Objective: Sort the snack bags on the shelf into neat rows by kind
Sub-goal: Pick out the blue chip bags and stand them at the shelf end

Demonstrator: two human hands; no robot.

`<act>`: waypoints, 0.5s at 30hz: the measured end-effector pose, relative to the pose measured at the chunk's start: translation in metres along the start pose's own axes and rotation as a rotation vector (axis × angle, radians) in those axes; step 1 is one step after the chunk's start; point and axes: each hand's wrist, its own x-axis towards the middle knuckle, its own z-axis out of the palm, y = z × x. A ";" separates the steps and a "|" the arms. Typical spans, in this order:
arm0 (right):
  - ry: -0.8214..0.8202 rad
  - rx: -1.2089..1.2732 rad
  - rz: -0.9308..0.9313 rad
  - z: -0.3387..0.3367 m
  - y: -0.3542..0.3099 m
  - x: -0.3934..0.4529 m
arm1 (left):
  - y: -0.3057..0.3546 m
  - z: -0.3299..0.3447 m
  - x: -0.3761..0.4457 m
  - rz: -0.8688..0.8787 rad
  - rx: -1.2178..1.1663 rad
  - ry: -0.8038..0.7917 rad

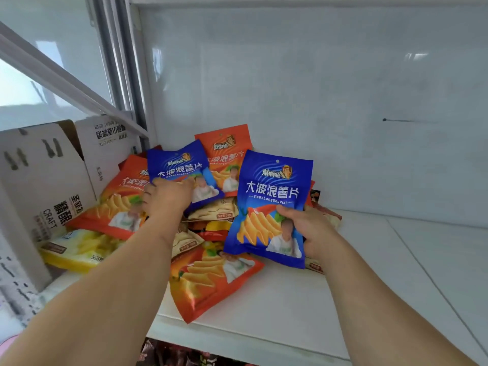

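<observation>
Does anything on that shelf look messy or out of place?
Yes. The snack bags lie in a jumbled heap at the shelf's left end, orange, blue and yellow kinds overlapping at all angles. One orange bag juts over the front edge. Each hand holds a blue bag: left hand, right hand.

two blue chip bags (pixel 272 207), four orange chip bags (pixel 208 278), one yellow bag (pixel 76 250)

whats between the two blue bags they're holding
In the head view, an upright orange bag shows in the gap between the left blue bag and the right blue bag, with a beige bag lower down.
</observation>
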 end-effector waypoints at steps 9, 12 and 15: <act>0.049 -0.048 0.001 0.012 0.009 0.007 | -0.003 -0.002 0.050 -0.068 -0.069 -0.057; 0.048 -0.049 0.004 0.011 0.010 0.007 | 0.000 -0.006 0.054 -0.121 -0.307 -0.157; 0.059 -0.061 0.000 0.011 0.008 0.002 | -0.002 -0.004 0.050 -0.183 -0.554 -0.256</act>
